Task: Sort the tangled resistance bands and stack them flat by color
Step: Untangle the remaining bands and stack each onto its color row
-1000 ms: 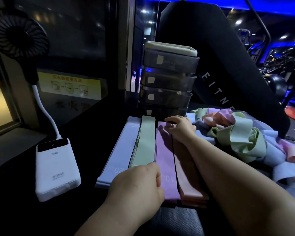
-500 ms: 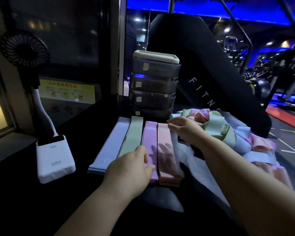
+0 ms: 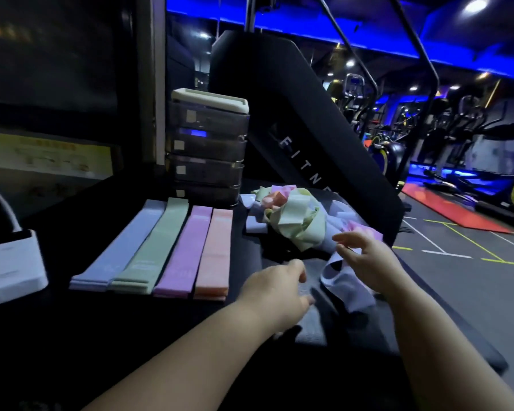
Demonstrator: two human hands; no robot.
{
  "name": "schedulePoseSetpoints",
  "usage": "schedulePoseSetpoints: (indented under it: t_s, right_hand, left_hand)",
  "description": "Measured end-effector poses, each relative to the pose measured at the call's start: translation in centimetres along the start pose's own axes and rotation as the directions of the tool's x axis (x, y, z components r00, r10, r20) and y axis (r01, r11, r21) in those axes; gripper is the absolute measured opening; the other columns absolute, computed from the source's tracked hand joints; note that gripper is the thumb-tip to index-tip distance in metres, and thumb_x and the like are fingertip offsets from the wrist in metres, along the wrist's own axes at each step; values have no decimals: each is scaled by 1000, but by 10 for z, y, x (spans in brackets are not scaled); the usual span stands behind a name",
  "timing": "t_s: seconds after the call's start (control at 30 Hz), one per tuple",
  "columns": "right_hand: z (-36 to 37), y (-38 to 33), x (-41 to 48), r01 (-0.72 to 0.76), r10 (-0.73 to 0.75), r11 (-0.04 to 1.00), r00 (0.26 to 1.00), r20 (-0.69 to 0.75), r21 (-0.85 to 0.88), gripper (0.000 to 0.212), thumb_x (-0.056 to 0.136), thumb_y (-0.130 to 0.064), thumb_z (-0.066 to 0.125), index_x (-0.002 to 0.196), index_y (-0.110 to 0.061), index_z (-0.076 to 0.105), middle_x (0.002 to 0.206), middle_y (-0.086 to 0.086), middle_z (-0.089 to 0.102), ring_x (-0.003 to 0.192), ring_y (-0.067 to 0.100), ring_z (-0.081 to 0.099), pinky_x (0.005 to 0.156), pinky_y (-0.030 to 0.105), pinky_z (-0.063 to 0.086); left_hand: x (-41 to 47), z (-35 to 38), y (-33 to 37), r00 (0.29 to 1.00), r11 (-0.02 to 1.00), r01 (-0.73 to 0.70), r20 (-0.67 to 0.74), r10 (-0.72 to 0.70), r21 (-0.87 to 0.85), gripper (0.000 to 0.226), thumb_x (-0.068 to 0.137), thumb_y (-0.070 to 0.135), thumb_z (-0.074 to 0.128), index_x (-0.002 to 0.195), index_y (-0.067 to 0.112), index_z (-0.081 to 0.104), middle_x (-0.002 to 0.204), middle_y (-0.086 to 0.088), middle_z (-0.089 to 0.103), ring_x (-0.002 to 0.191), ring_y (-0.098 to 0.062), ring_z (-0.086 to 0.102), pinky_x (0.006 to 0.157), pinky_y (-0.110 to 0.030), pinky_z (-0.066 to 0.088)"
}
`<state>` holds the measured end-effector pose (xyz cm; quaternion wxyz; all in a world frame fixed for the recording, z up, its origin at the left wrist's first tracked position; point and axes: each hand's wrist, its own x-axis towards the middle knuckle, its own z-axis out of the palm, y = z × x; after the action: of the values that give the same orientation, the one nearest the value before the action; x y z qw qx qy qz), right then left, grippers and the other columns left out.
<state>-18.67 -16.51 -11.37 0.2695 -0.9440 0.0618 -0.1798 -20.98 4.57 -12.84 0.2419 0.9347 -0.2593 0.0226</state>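
Observation:
Four flat stacks lie side by side on the black table: blue bands [image 3: 119,247], green bands [image 3: 152,244], purple bands [image 3: 184,250] and pink bands [image 3: 215,253]. To their right sits the tangled pile [image 3: 297,221] of green, pink, purple and blue bands. My right hand [image 3: 365,259] is just in front of the pile and holds one loose blue band [image 3: 344,286], whose loop droops to the table. My left hand [image 3: 276,289] hovers with loosely curled fingers just left of that band, holding nothing. Motion blur hides its fingertips.
A stack of smoky plastic drawers [image 3: 207,152] stands behind the sorted bands. A white power bank [image 3: 9,262] with a cable lies at the far left. A black slanted panel [image 3: 309,123] rises behind the pile. The table's right edge drops to the gym floor [image 3: 457,277].
Both hands left the sorted stacks and moved right and nearer. My right hand pulled a blue band out of the pile. The view swung to the right.

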Motion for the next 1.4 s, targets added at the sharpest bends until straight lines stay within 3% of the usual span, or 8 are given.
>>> schedulePoseSetpoints:
  t_s: [0.23, 0.47, 0.67, 0.77, 0.87, 1.13, 1.33, 1.4]
  right_hand:
    - [-2, 46, -32, -75, 97, 984, 987, -127, 164, 11, 84, -37, 73, 76, -38, 66, 75, -15, 70, 74, 9, 64, 69, 25, 44]
    - [5, 67, -27, -91, 92, 995, 995, -28, 50, 22, 81, -31, 76, 101, -32, 69, 90, -12, 69, 86, 12, 64, 83, 33, 49]
    - [3, 71, -20, -118, 123, 980, 992, -22, 160, 14, 85, -44, 69, 95, -34, 68, 81, -14, 71, 75, 2, 64, 78, 27, 51]
    - [4, 70, -17, -125, 131, 980, 991, -30, 155, 19, 86, -49, 66, 100, -36, 64, 80, -15, 70, 76, -1, 63, 73, 22, 47]
    - [2, 66, -17, -144, 161, 966, 985, -64, 216, 32, 83, -51, 67, 109, -35, 57, 82, -8, 69, 78, 11, 65, 79, 30, 50]
    - [4, 45, -15, -80, 103, 974, 990, -98, 212, 39, 79, -53, 70, 112, -32, 65, 102, -10, 55, 95, 9, 59, 89, 30, 48]
    - [8, 29, -18, -4, 29, 977, 993, -111, 215, 15, 82, -47, 69, 92, -39, 61, 102, -15, 63, 86, -5, 57, 87, 30, 49]
    - [9, 25, -20, 17, 28, 973, 981, -192, 230, 25, 76, -55, 69, 92, -41, 56, 101, -16, 59, 91, -2, 55, 88, 31, 46]
  left_hand:
    - [44, 41, 34, 997, 988, 66, 34, -62, -138, 46, 91, 51, 55, 123, 20, 46, 129, -5, 49, 120, -29, 50, 94, -38, 43]
    - [88, 52, 39, 982, 980, 187, 36, -185, -63, 45, 97, 43, 46, 133, 17, 42, 135, -9, 54, 123, -33, 51, 93, -38, 42]
    - [93, 60, 30, 979, 954, 160, -81, -186, -255, 19, 96, 37, 49, 98, 27, 65, 105, 0, 69, 99, -27, 60, 84, -30, 46]
    - [91, 60, 25, 979, 866, 94, -114, -171, -491, 11, 93, 27, 56, 87, 25, 65, 93, 1, 70, 88, -20, 61, 81, -29, 47]
    - [85, 56, 24, 981, 644, 94, -39, -189, -760, 13, 95, 19, 58, 87, 16, 68, 81, -1, 68, 73, -16, 56, 72, -31, 47]
    - [54, 17, 20, 979, 297, 148, 97, -179, -943, 23, 101, 11, 47, 85, 14, 63, 76, -4, 64, 65, -13, 56, 61, -27, 43]
    - [33, -12, 11, 964, 286, 168, 97, -247, -943, 26, 98, 10, 48, 80, 14, 67, 75, -6, 66, 65, -15, 58, 59, -28, 43]
    - [27, -16, 9, 963, 308, 167, 88, -254, -936, 26, 97, 9, 48, 79, 13, 67, 71, -4, 64, 60, -13, 56, 55, -26, 40]
